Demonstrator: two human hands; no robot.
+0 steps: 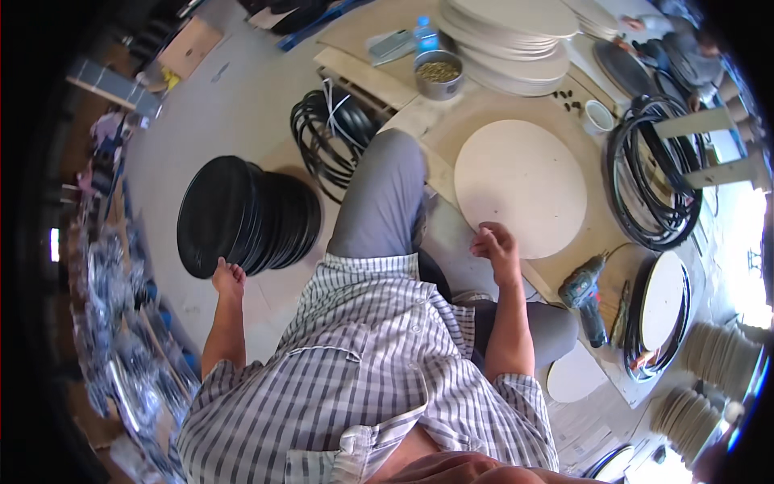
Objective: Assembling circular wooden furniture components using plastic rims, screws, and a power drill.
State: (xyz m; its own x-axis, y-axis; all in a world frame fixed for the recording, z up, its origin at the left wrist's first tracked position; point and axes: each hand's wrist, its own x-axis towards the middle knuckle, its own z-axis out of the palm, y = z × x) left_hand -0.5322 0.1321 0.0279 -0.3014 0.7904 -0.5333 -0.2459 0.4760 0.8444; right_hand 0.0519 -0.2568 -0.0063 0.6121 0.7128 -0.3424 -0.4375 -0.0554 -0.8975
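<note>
Head cam | Left: ribbed-edge stack of round black discs (211,214), prob. done pcs; your L hand (230,277) at lower rim, fingers narrow, can't tell if gripping | Ctr: your R hand (497,246), fingers curled, nothing seen held, by edge of smooth pale disc (520,185), flat on tan board (556,264), bare, prob. unfinished | Right: drill (584,292), idle; looped blk tubing (619,194)

Pale grey floor (250,105), bright light (756,250) far right

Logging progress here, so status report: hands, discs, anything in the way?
Left hand at rim of black stack, grip unclear. Right hand at near edge of pale disc, contact unclear. Drill off to the right, blocking neither hand.
</note>
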